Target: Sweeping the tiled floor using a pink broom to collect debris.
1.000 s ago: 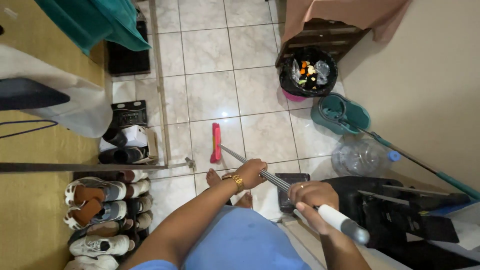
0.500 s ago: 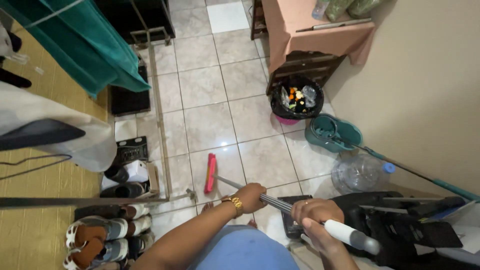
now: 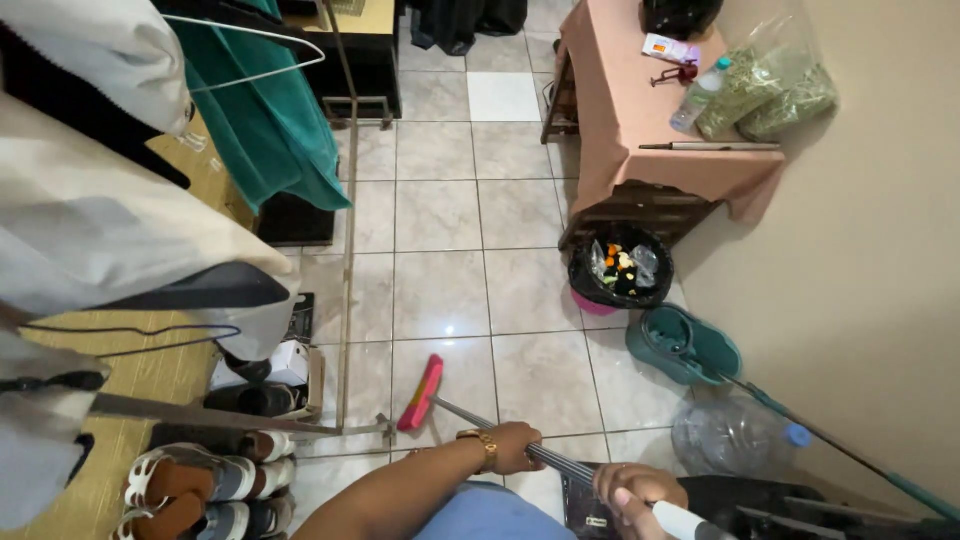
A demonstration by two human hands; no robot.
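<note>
My left hand [image 3: 515, 447], with a gold watch on the wrist, grips the metal shaft [image 3: 470, 419] of a broom partway down. My right hand [image 3: 637, 492] grips the same handle higher up, at its white and grey end [image 3: 690, 523] by the bottom edge. The broom's pink head [image 3: 421, 393] rests on the beige floor tiles [image 3: 440, 230], ahead and to the left of my hands.
A black-lined waste bin [image 3: 620, 271] with scraps stands by a table under a pink cloth [image 3: 640, 110]. A teal mop bucket [image 3: 684, 345], its mop pole and a clear water jug [image 3: 730, 436] sit along the right wall. A clothes rack [image 3: 345, 190] and shoes [image 3: 200, 480] fill the left.
The view has tilted up, showing more of the table and hanging clothes. My hands and the broom now sit lower in frame, and the pink head has angled slightly.
</note>
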